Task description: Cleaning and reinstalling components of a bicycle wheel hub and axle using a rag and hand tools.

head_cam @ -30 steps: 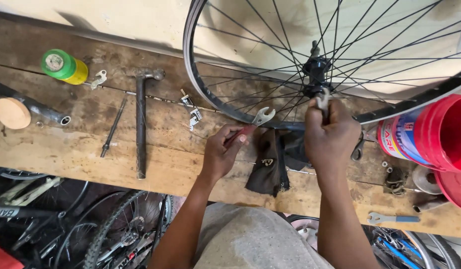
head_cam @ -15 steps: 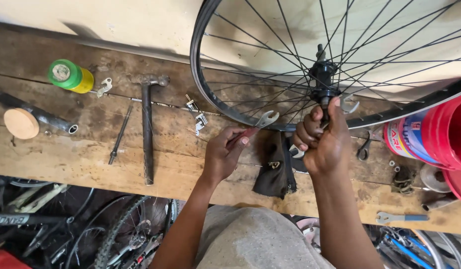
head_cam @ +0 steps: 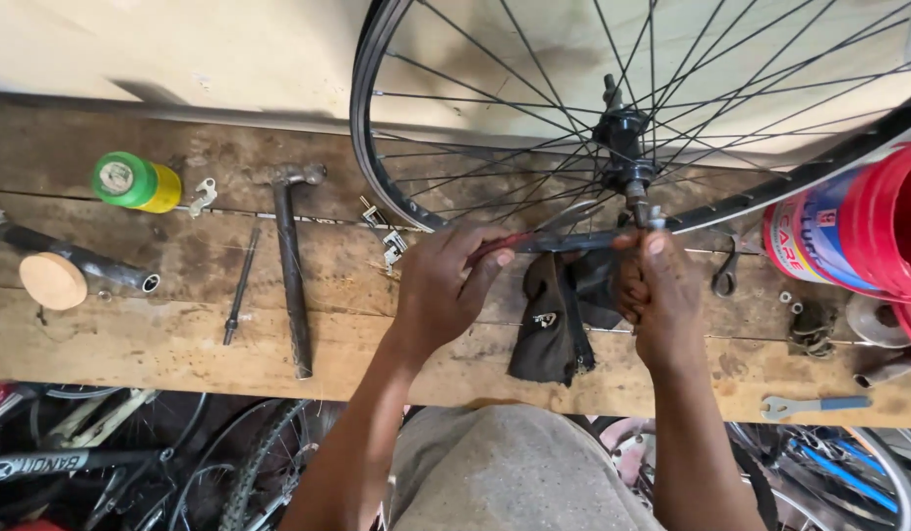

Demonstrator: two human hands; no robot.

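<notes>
Worn, stained wooden plank workbench (head_cam: 131, 334) runs the full width of the view against a pale wall, its near edge overhanging a clutter of bicycle frames and tyres (head_cam: 131, 462) below. Open bench surface lies between the hammer and the left hand; the right end is crowded.

Large black-rimmed spoked bicycle wheel (head_cam: 377, 147) stands upright on the bench, leaning toward the wall, its dark hub and axle (head_cam: 625, 138) pointing down toward the hands.

Red plastic bucket (head_cam: 869, 221) lies on its side at the right edge; its contents cannot be seen.

Black crumpled cloth (head_cam: 549, 324) lies on the bench beneath the hands.

Steel-handled hammer (head_cam: 288, 265) lies lengthwise across the planks, with a thin dark metal rod (head_cam: 239, 285) just beside it on the left. A dark metal tube (head_cam: 77, 261) and a round wooden disc (head_cam: 52, 280) rest near the left edge. A green-and-yellow cylindrical can (head_cam: 136, 182) lies on its side near the wall.

Left hand (head_cam: 446, 285) is closed on the red-tinted handle of a flat metal wrench (head_cam: 549, 239), whose far end reaches the axle. Right hand (head_cam: 657, 290) is clamped round the lower axle end, thumb uppermost.

A small blue-handled spanner (head_cam: 815, 404) lies at the bench's near right edge.
</notes>
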